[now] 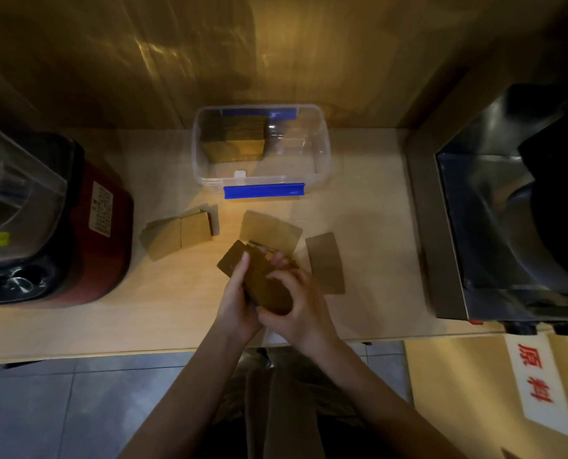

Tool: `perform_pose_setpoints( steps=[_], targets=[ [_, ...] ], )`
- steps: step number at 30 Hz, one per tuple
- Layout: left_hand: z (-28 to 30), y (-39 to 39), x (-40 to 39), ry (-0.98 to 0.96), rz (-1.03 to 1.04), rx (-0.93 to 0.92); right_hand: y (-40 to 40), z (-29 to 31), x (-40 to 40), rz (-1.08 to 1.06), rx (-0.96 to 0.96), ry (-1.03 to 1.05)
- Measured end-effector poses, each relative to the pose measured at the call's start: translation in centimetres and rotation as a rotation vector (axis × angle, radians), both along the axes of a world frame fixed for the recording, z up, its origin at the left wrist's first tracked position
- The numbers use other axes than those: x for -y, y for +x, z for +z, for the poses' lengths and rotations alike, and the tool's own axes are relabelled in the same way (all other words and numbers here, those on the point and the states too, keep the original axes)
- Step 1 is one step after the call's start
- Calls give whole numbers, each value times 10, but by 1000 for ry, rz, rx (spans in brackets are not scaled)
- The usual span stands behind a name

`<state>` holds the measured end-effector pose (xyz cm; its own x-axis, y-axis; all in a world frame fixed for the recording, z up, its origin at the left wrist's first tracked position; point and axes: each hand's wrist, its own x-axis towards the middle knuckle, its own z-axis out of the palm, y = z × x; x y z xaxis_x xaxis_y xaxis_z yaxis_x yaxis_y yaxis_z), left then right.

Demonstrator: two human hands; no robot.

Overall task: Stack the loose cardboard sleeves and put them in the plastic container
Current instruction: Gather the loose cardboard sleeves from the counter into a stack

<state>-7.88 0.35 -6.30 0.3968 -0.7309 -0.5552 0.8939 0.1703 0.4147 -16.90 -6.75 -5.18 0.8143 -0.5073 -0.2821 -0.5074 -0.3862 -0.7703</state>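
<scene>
Both my hands hold a small stack of brown cardboard sleeves (pixel 262 276) just above the counter's middle. My left hand (pixel 237 299) grips its left edge and my right hand (pixel 297 298) wraps its right and lower end. Loose sleeves lie flat behind it (pixel 272 231), to its right (pixel 327 263), and in a small pile at the left (pixel 178 236). The clear plastic container (pixel 322 154) with blue clips stands at the back of the counter. A stack of sleeves (pixel 234 139) sits in its left half; its right half is bare.
A red-based machine with a clear lid (pixel 77 226) stands at the left end of the counter. A steel appliance (pixel 507 210) fills the right side. A wooden wall rises behind the container. The counter's front edge (pixel 143 352) runs just below my wrists, tiled floor beneath.
</scene>
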Motion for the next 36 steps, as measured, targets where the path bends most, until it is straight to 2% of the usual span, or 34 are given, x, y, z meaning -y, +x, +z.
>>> perform_pose_setpoints(
  steps=[2,5,8,10,13,15,18,24,27,31,34,36],
  targets=[
    [1,-1,3,10,-41,49,-5,0,1,9,-24,39],
    [2,-5,5,191,-139,174,-14,0,8,73,-52,104],
    [1,-6,3,261,-113,118,-20,-8,20,-65,-21,234],
    [0,-4,2,268,-57,28,-22,-23,29,-191,-53,20],
    [0,0,-3,294,-2,-55,-25,-44,38,-226,-238,-299],
    [1,2,-6,309,5,-75,-27,-56,41,-187,-377,-348],
    [-1,3,-11,335,30,-106,-30,-68,40,-149,-477,-332],
    [-2,4,-19,310,22,-113,-37,-74,43,-128,-452,-458],
    [-1,5,-22,293,37,-122,-34,-65,45,-233,-377,-352],
    [-2,8,-25,256,44,-121,-21,-41,37,-441,-61,10],
    [-2,10,-28,203,45,-100,-14,-14,19,-338,86,231],
    [-3,11,-32,163,32,-77,-11,1,7,-160,66,265]
  ],
)
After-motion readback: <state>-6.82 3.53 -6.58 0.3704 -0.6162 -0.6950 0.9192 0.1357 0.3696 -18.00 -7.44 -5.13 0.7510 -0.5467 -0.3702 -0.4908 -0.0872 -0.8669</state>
